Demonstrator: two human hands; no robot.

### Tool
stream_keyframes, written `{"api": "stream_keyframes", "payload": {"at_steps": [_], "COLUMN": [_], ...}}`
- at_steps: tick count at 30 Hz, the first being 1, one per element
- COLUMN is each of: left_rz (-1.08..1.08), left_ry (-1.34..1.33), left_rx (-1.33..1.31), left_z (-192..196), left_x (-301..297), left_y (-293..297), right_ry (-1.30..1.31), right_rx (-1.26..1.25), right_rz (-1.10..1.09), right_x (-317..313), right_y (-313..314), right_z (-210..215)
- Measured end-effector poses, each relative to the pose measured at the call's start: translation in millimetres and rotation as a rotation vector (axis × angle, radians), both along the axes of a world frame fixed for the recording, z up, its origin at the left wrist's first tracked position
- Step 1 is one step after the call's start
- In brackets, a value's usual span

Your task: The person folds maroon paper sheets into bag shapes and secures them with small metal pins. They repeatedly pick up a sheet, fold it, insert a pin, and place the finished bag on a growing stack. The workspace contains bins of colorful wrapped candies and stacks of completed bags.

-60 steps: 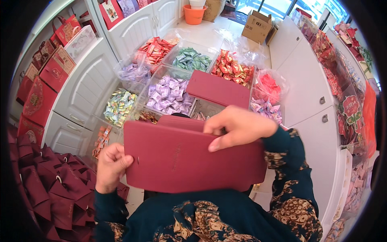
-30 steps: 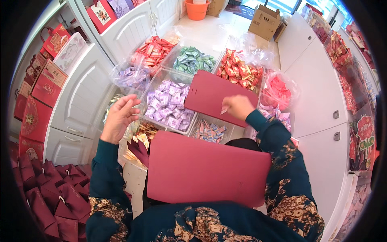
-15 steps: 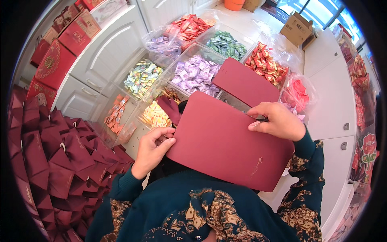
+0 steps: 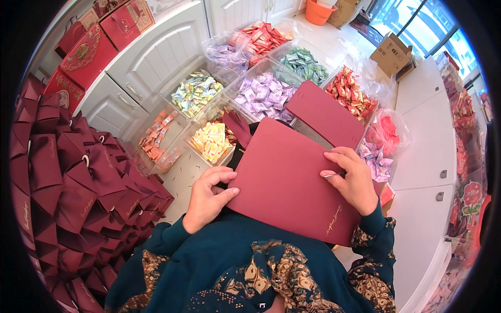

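Moved since one second ago: left hand (image 4: 206, 201), then raised off to the side, has come down to the flat maroon card sheet (image 4: 292, 175); right hand (image 4: 357, 180), then over the second maroon sheet (image 4: 326, 112), is now back at the near one.
Maroon card sheet: over the lap, plain side up, gold script (image 4: 334, 221) near its right end; whether it is one layer or several cannot be told.
Long axis: slopes from upper left down to lower right, across the front of the body.
Left grip: thumb and fingertips stand close together at the sheet's left end; whether they pinch the edge or only rest there, I cannot tell.
Right grip: narrow, thumb and fingers closed on a thin silvery piece (image 4: 334, 175), its exact kind too small to make out.
Key relation: that piece sits over the sheet's upper right edge, above the script; the right hand is nearer this spot, the left hand being at the opposite end.
Beyond the sheet: the second maroon sheet lies slantwise beside purple-wrapped sweets (image 4: 265, 96); a folded maroon strip (image 4: 237, 128) stands near the upper left corner.
Left side: a large heap of folded maroon boxes (image 4: 78, 193); past it, orange packets (image 4: 156, 135) in a clear bin (image 4: 179, 126).
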State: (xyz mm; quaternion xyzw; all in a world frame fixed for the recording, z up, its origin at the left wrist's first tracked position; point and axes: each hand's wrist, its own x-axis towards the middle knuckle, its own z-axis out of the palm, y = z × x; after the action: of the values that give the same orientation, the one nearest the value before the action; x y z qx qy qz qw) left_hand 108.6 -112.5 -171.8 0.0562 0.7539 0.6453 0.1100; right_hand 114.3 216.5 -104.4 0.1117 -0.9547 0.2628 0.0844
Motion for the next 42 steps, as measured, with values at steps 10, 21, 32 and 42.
{"api": "stream_keyframes", "payload": {"at_steps": [10,21,32,42], "left_rz": [-0.189,-0.282,-0.317,-0.32], "left_ry": [-0.25,-0.366,-0.085,-0.056], "left_rx": [0.231,0.264,0.082,0.458], "left_z": [17.8,34.1,40.0,62.2], "left_x": [8.2,-9.4,-26.4,-28.8], "left_y": [-11.1,5.5,24.5,26.1], "right_ry": [-0.145,-0.157,-0.454,-0.392], "right_rx": [-0.087,0.079,-0.204,0.031], "right_rz": [0.002,-0.013,-0.048,0.027], "right_x": [-2.4,-2.8,18.9,64.1], "right_y": [3.7,6.2,19.3,68.6], "right_z": [2.8,9.1,52.4,110.7]}}
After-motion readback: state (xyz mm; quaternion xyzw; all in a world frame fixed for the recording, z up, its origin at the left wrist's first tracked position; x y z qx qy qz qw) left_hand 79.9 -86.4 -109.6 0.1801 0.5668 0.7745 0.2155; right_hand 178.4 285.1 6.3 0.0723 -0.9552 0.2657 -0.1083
